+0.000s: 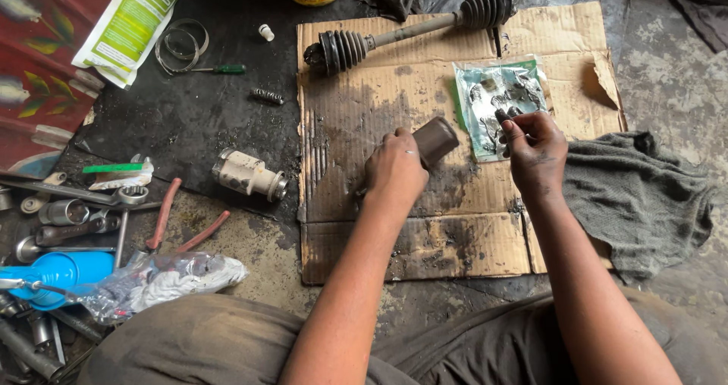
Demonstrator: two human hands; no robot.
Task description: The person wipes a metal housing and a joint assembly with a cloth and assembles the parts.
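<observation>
My left hand [394,169] grips a greasy brown metal cup-shaped joint housing [437,139], held tilted over a stained cardboard sheet [425,241]. My right hand [535,150] reaches onto a torn plastic grease packet [493,97] lying on the cardboard, fingertips smeared dark and pinched together at the packet's lower edge. A drive shaft [409,29] with two black rubber boots lies across the cardboard's far edge.
A grey rag [637,195] lies at right. A white cylindrical part [246,174] sits left of the cardboard. Red-handled pliers [163,214], wrenches [91,195], a blue funnel [53,271], metal clamps [180,44], a small spring [267,95] and a green-white pouch [133,21] lie at left.
</observation>
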